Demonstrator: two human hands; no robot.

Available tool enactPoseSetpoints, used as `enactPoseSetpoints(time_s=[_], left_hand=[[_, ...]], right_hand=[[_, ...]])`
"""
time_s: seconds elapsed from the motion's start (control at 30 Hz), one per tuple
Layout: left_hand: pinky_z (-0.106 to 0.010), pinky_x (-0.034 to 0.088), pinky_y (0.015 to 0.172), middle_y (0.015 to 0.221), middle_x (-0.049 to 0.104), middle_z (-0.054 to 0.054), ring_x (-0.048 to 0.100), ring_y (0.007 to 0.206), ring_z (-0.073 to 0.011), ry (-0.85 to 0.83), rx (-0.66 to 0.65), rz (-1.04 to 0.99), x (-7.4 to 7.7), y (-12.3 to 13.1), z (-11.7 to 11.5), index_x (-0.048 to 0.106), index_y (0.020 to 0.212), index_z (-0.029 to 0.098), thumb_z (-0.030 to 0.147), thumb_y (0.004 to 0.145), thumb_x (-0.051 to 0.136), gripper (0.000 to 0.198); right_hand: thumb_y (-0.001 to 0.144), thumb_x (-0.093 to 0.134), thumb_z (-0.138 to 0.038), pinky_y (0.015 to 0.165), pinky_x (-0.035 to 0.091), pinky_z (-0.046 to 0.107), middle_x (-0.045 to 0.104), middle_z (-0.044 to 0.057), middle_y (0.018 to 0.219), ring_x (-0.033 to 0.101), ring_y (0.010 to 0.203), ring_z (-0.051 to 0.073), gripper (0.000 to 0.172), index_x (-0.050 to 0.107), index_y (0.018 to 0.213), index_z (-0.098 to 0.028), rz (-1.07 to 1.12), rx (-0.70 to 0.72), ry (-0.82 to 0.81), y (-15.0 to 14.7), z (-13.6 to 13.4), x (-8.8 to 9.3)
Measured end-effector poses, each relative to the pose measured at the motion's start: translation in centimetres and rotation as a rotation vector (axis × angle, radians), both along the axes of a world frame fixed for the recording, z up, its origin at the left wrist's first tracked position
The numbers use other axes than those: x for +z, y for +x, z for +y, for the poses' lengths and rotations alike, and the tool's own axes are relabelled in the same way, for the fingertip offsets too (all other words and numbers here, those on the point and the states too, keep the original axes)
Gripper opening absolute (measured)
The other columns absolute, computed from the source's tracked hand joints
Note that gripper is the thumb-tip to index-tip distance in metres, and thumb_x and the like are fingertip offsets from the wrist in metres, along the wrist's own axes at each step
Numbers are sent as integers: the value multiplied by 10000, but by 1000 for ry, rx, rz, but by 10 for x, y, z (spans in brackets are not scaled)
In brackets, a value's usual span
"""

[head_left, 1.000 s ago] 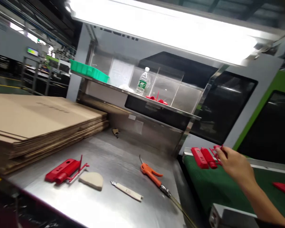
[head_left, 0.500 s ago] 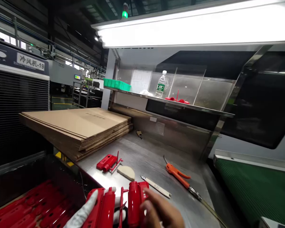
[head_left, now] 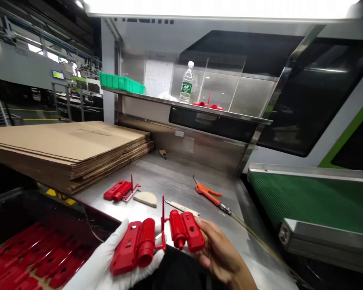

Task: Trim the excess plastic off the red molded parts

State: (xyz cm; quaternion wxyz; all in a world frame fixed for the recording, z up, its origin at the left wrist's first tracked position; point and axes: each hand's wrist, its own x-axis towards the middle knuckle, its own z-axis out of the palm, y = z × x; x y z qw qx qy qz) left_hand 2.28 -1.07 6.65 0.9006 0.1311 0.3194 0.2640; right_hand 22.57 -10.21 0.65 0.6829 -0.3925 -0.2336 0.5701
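Low in the middle of the view I hold a red moulded plastic part (head_left: 157,241): two housings joined by a thin sprue. My left hand (head_left: 109,262), in a white glove, cups the left housing from below. My right hand (head_left: 219,251), bare, grips the right housing. Another red moulded part (head_left: 119,191) lies on the steel table (head_left: 169,181), beside a beige pad (head_left: 145,198). A box at lower left holds several red parts (head_left: 27,264).
A small knife (head_left: 181,207) and an orange air gun (head_left: 210,194) with its hose lie on the table. Flat cardboard (head_left: 66,147) is stacked at left. The green conveyor belt (head_left: 311,197) runs at right. The shelf above carries a water bottle (head_left: 186,82) and a green tray (head_left: 121,82).
My right hand took the red part from the conveyor and brought it in front of me. My gloved left hand joined it, and the part now sits higher, held by both hands.
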Motion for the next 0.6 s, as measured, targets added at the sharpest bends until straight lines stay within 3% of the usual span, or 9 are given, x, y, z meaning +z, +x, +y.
enactPoseSetpoints(time_s=[0.07, 0.1, 0.17, 0.23, 0.3, 0.33, 0.4, 0.5, 0.6], left_hand=[[-474, 649, 696, 966, 757, -279, 769, 873, -364, 60, 4, 52, 3, 3, -7, 406, 1364, -99, 222, 988, 471, 498], [-494, 642, 751, 1071, 731, -309, 755, 954, -367, 181, -3, 86, 2, 4, -10, 440, 1326, -87, 270, 1003, 443, 481], [-546, 592, 909, 1262, 679, -259, 707, 1101, -354, 620, -92, 187, -3, 2, -12, 530, 1266, 36, 398, 991, 474, 457], [-565, 416, 1134, 1280, 696, -108, 639, 1195, -328, 1096, -234, 287, -9, -2, -9, 648, 1157, 201, 488, 864, 679, 411], [-531, 110, 1257, 1194, 725, 32, 564, 1234, -297, 1476, -381, 425, -12, -7, -4, 712, 1088, 363, 523, 759, 786, 373], [-496, -21, 1254, 1172, 724, 81, 515, 1271, -285, 1610, -425, 499, -13, -9, -1, 708, 1101, 435, 563, 761, 769, 368], [-417, -132, 1216, 1198, 698, 166, 431, 1339, -246, 1871, -519, 649, -12, -12, 3, 628, 1180, 571, 664, 840, 618, 352], [-304, -178, 1200, 1285, 649, 217, 396, 1401, -199, 1905, -521, 753, -14, -17, 4, 557, 1230, 610, 725, 816, 588, 430], [-271, -292, 1162, 1431, 588, 181, 357, 1457, -211, 1711, -543, 642, -24, -22, 4, 615, 1269, 524, 631, 815, 675, 470]], right_hand=[[743, 884, -441, 281, 403, 114, 624, -36, 532, 539, 369, 76, 399, 654, 867, -139, 25, -46, -61, 9, -8, -5], [718, 900, -444, 269, 389, 112, 629, -35, 530, 522, 352, 71, 413, 655, 862, -144, 32, -63, -85, 13, -13, -7], [690, 919, -442, 255, 365, 105, 636, -30, 536, 502, 335, 62, 429, 667, 874, -147, 39, -86, -113, 18, -22, -11], [700, 915, -443, 257, 364, 100, 634, -29, 541, 494, 338, 54, 428, 685, 895, -140, 33, -104, -106, 20, -30, -13], [737, 895, -428, 280, 411, 111, 656, -30, 588, 537, 378, 65, 419, 701, 989, -155, 15, -120, -85, 20, -37, -13], [764, 878, -419, 296, 439, 122, 671, -30, 615, 566, 406, 76, 423, 698, 1057, -173, -5, -121, -72, 19, -40, -13], [821, 835, -408, 331, 482, 143, 697, -21, 667, 607, 451, 93, 477, 654, 1214, -206, -66, -110, -49, 18, -44, -13], [879, 774, -423, 358, 488, 154, 699, 9, 681, 603, 459, 98, 606, 531, 1377, -176, -163, -78, -20, 18, -46, -17], [858, 789, -432, 375, 504, 182, 722, 41, 762, 629, 474, 117, 735, 432, 1443, -166, -208, -44, -3, 19, -45, -25]])
